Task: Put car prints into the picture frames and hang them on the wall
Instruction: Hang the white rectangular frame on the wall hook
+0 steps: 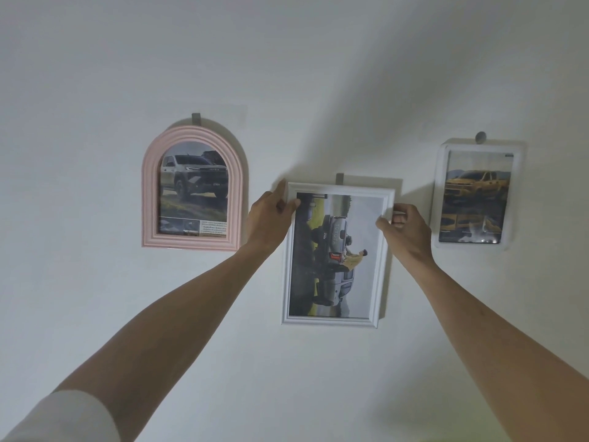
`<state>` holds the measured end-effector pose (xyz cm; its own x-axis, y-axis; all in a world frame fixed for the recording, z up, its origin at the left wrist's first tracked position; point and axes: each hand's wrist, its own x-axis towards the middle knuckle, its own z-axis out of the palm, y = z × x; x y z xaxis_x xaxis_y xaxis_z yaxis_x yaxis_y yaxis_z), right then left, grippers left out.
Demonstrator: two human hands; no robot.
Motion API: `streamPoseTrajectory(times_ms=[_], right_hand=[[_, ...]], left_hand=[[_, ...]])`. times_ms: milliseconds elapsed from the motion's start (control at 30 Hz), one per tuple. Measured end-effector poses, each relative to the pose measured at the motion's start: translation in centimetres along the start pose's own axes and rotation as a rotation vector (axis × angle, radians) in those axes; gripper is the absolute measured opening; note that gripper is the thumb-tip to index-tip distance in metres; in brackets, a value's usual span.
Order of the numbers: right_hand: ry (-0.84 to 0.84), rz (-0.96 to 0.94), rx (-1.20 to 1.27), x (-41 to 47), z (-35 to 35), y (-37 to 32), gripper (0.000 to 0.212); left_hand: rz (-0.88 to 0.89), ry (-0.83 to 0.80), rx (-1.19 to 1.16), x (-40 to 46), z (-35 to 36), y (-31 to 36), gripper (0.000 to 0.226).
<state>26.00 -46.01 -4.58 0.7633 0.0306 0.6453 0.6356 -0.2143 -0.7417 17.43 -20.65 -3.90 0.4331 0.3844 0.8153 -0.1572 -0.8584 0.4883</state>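
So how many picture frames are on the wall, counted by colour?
Pink frame: 1
White frames: 2, the middle one held by the left hand and the right hand, and the right one
Total: 3

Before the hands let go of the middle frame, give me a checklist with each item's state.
1. Left hand grips the white frame at its upper left corner: ok.
2. Right hand grips its upper right edge: ok.
3. Frame caught on the grey hook: cannot tell.
4. Frame hanging square: not ok, slightly tilted.
5. Print upright: not ok, truck lies sideways.
6. Pink arched frame and right-hand frame on the wall: ok.
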Motion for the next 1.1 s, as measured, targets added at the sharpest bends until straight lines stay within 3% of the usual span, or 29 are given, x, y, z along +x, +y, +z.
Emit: streamPoseTrajectory(times_ms=[367,767,1100], right_hand=[[-0.036,0.020,-0.028,-1.5,-0.4,1.7,0.051],[-0.141,0.214,-0.150,-9.8,1.3,9.1,0.069],[0.006,0.065,-0.200,-8.4,-3.7,8.5,0.056]], left_hand=[[-0.063,0.010,-0.028,-2.0,-0.2,0.5,0.056],[-0.186,-0.048,0.106,-15.6,1.6,-4.3,0.051],[0.034,-0.049,-0.052,-13.3,4.5,4.1,0.031]])
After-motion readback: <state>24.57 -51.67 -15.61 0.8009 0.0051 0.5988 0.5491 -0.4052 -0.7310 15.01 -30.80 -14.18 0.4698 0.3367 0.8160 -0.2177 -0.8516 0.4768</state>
